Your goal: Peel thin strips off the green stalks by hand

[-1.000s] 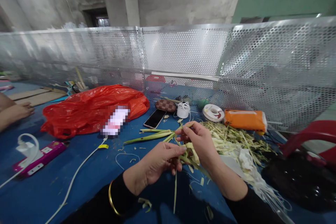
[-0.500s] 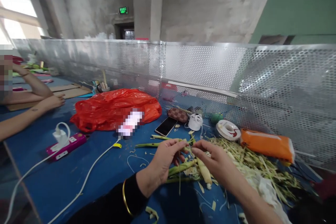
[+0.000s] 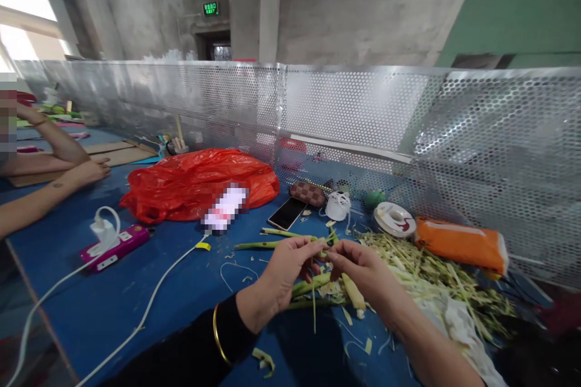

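My left hand point(image 3: 284, 272) and my right hand point(image 3: 363, 267) meet over the blue table point(image 3: 91, 308), each with fingers pinched on a thin green leaf strip point(image 3: 323, 246) held between them. Just below the hands lie a green stalk point(image 3: 313, 285) and a pale peeled core point(image 3: 354, 293). A gold bangle point(image 3: 216, 341) sits on my left wrist over a black sleeve.
A heap of green and pale trimmings point(image 3: 431, 278) lies to the right, with an orange packet point(image 3: 460, 243) and tape roll point(image 3: 394, 218) behind. A red plastic bag point(image 3: 200, 184), phone point(image 3: 287, 213), pink power strip point(image 3: 115, 245) with white cable, and perforated metal screen point(image 3: 363, 115) surround. Another person's arms point(image 3: 54, 181) rest at left.
The view rose and swung left after the first frame. My hands moved from working at the stalk to pinching a thin strip between them; stalk and core now lie on the table.
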`<state>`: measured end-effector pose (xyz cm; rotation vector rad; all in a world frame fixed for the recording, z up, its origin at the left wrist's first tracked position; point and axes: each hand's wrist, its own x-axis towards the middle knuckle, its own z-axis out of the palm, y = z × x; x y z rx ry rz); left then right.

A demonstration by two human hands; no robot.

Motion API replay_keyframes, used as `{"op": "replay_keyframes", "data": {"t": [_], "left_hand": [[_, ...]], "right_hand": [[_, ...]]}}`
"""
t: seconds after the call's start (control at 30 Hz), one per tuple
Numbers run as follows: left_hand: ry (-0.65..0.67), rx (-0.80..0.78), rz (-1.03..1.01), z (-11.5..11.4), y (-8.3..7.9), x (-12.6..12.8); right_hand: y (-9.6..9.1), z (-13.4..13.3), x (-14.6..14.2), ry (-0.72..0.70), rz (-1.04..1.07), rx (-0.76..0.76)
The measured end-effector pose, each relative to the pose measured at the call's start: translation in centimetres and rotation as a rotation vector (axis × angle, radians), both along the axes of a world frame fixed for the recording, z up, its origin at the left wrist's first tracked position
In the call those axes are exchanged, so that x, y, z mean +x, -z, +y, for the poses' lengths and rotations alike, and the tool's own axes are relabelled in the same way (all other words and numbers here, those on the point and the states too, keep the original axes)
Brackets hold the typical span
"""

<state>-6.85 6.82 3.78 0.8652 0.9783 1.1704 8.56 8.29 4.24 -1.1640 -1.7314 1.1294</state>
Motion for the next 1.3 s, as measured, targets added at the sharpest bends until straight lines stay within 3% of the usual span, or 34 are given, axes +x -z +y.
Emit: {"op": "replay_keyframes", "data": {"t": [0.17, 0.43, 0.63, 0.77, 0.93, 1.03, 1.17, 1.3], "left_hand": [[0.027, 0.031, 0.056, 0.0, 0.2, 0.0], [-0.043, 0.044, 0.093, 0.3, -0.1, -0.2], [-0.050, 0.051, 0.052, 0.2, -0.1, -0.1], [-0.010, 0.058, 0.126, 0.0, 0.0, 0.2], [0.078, 0.069, 0.211, -0.4, 0.1, 0.7], [0.107, 0.059, 0.232, -0.5, 0.0, 0.8], [0.127, -0.005, 0.189, -0.5, -0.2, 0.9], [0.101, -0.027, 0.164, -0.3, -0.1, 0.7]], "right_hand": [[-0.4, -0.1, 0.3, 0.048, -0.105, 0.065], [-1.9, -0.5, 1.7, 0.126, -0.290, 0.234], [-1.4, 0.0, 2.0, 0.073, -0.378, 0.192], [-0.8, 0.2, 1.3, 0.116, -0.141, 0.089], [0.5, 0.1, -0.1, 0.119, 0.335, -0.224], [1.0, 0.0, -0.5, 0.197, 0.511, -0.303], [1.2, 0.1, -0.6, 0.293, 0.519, -0.206], [0.9, 0.3, 0.1, 0.325, 0.167, 0.056]]}}
